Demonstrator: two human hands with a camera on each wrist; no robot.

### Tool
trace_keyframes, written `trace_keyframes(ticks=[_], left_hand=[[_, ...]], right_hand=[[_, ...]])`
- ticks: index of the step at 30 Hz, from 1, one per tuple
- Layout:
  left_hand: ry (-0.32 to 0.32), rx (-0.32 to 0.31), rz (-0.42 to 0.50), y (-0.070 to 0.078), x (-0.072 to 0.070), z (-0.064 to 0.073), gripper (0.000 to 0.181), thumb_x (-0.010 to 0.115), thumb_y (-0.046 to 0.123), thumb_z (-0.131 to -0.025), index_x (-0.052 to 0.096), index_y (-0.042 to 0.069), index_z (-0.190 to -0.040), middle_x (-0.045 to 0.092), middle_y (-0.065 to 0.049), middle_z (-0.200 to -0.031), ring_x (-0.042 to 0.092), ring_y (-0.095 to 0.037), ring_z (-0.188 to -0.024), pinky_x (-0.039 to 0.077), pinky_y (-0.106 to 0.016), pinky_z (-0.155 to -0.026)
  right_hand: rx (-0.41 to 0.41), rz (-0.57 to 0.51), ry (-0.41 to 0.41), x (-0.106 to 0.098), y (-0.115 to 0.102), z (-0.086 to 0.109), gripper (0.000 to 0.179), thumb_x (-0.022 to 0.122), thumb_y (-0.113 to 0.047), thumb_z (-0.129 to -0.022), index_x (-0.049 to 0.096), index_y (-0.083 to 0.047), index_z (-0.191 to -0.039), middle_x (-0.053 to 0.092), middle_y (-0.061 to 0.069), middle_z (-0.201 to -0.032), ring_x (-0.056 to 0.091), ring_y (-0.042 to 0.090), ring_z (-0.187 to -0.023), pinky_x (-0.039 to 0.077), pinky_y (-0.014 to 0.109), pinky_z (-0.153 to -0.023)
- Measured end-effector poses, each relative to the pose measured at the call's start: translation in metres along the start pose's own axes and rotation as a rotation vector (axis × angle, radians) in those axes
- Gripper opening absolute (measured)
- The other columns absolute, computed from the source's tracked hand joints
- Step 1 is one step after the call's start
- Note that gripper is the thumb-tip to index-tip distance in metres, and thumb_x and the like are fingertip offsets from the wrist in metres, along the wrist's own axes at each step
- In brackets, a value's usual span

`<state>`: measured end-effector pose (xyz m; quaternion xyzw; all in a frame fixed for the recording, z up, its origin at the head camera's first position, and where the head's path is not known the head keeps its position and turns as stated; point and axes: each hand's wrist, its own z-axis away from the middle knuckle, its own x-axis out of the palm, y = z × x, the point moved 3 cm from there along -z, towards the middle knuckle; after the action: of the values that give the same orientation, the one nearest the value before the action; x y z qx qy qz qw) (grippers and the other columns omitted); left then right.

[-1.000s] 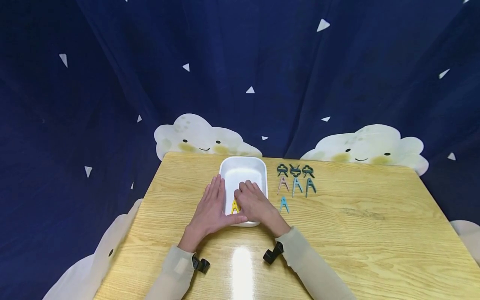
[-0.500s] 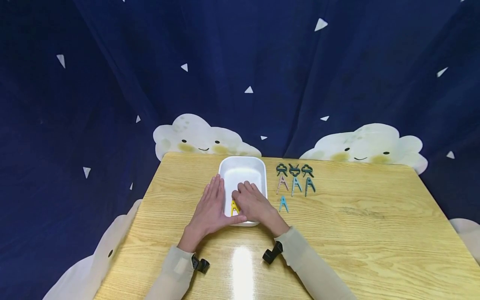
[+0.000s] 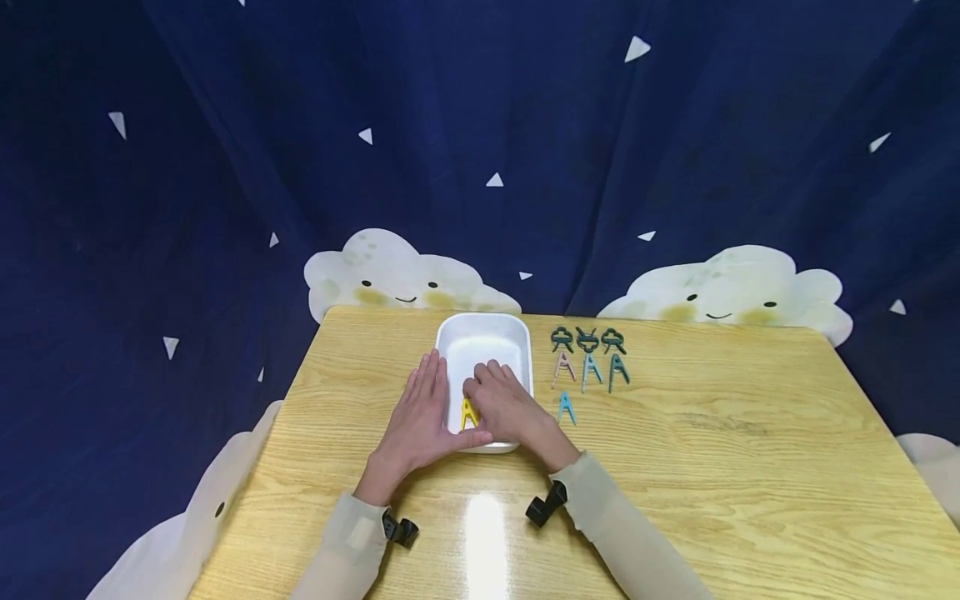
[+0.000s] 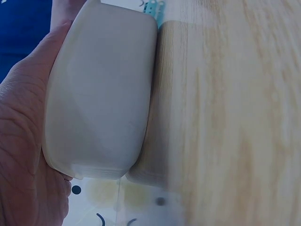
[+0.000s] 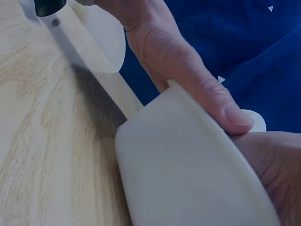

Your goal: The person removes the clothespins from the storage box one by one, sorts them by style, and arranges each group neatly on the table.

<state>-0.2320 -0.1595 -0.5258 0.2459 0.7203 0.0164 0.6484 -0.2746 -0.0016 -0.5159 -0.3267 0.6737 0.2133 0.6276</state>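
A white tray [image 3: 452, 333] stands on the wooden table. My left hand [image 3: 422, 419] rests along the tray's left wall, fingers straight and together, thumb stretched along the near rim. The left wrist view shows the palm [image 4: 21, 136] against the tray's outer wall [image 4: 101, 89]. Inside the tray, my right hand [image 3: 506, 406] reaches down with curled fingers. A yellow clothespin [image 3: 469, 413] lies right beside its knuckles, partly covered. Hidden fingertips leave it unclear whether the right hand pinches anything. In the right wrist view, the left thumb [image 5: 225, 106] lies over the rim.
Right of the tray, black clips [image 3: 587, 341] line the back. Before them lie a pink clothespin [image 3: 564, 367], a light blue clothespin [image 3: 592, 372] and a dark green clothespin [image 3: 618, 371]. A blue clothespin [image 3: 566, 408] lies nearer. A dark curtain [image 3: 450, 125] hangs behind the table [image 3: 712, 467].
The whole head view shifts slightly to the left. Both hands, the tray and the yellow clothespin keep nearly the same places relative to each other.
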Motion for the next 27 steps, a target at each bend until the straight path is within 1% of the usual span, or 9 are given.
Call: trace_keyframes(ticks=[2,5,9,11,15,21,27], left_hand=[[-0.002,-0.003,-0.002,0.000,0.000,0.000,0.144,0.049,0.099,-0.074,0.006,-0.004,-0.165,0.000,-0.020,-0.175,-0.003,-0.028,-0.162,0.006,-0.044,-0.131],[-0.003,-0.003,-0.008,0.001,0.000,0.000,0.145,0.048,0.100,-0.073,0.006,-0.004,-0.165,0.000,-0.021,-0.174,-0.005,-0.027,-0.162,0.006,-0.044,-0.131],[-0.008,-0.008,-0.013,0.001,0.000,0.000,0.146,0.047,0.101,-0.072,0.006,-0.004,-0.165,-0.002,-0.019,-0.175,-0.008,-0.025,-0.161,0.005,-0.043,-0.131],[-0.007,-0.008,-0.017,0.001,0.000,0.000,0.146,0.047,0.101,-0.072,0.006,-0.004,-0.165,-0.002,-0.019,-0.174,-0.006,-0.026,-0.161,0.006,-0.044,-0.131],[-0.008,-0.012,-0.021,0.002,0.000,-0.001,0.147,0.046,0.102,-0.071,0.006,-0.004,-0.165,-0.002,-0.019,-0.174,-0.004,-0.028,-0.162,0.006,-0.043,-0.131],[-0.007,-0.013,-0.017,0.002,0.000,-0.001,0.146,0.048,0.101,-0.071,0.007,-0.004,-0.165,0.002,-0.021,-0.174,0.001,-0.031,-0.162,0.008,-0.045,-0.131],[-0.010,-0.021,-0.008,0.001,-0.001,0.000,0.147,0.049,0.101,-0.071,0.007,-0.004,-0.165,0.001,-0.020,-0.174,0.000,-0.030,-0.162,0.008,-0.045,-0.131]], right_hand=[[0.008,-0.012,-0.004,-0.003,0.001,0.001,0.050,0.083,-0.060,-0.078,0.065,-0.016,-0.093,0.049,-0.003,-0.092,0.040,0.019,-0.090,0.034,0.032,-0.077],[0.020,-0.035,-0.010,-0.008,0.004,0.003,0.055,0.084,-0.063,-0.077,0.067,-0.015,-0.099,0.050,-0.003,-0.094,0.040,0.019,-0.091,0.035,0.032,-0.079],[0.031,-0.054,-0.005,-0.016,0.007,0.007,0.058,0.085,-0.060,-0.078,0.069,-0.013,-0.109,0.054,-0.003,-0.099,0.043,0.019,-0.094,0.038,0.034,-0.083],[0.039,-0.060,0.002,-0.019,0.009,0.009,0.060,0.085,-0.060,-0.078,0.070,-0.012,-0.111,0.055,-0.002,-0.100,0.044,0.020,-0.095,0.040,0.037,-0.086],[0.072,-0.070,0.015,-0.027,0.013,0.014,0.061,0.087,-0.059,-0.076,0.071,-0.012,-0.110,0.057,0.000,-0.099,0.045,0.022,-0.096,0.043,0.040,-0.090],[0.129,-0.108,0.028,-0.041,0.017,0.021,0.061,0.091,-0.056,-0.073,0.073,-0.011,-0.110,0.063,0.001,-0.100,0.049,0.022,-0.095,0.044,0.040,-0.088],[0.129,-0.092,0.061,-0.051,0.021,0.028,0.061,0.090,-0.057,-0.073,0.073,-0.012,-0.111,0.063,0.001,-0.100,0.050,0.022,-0.093,0.045,0.039,-0.086]])
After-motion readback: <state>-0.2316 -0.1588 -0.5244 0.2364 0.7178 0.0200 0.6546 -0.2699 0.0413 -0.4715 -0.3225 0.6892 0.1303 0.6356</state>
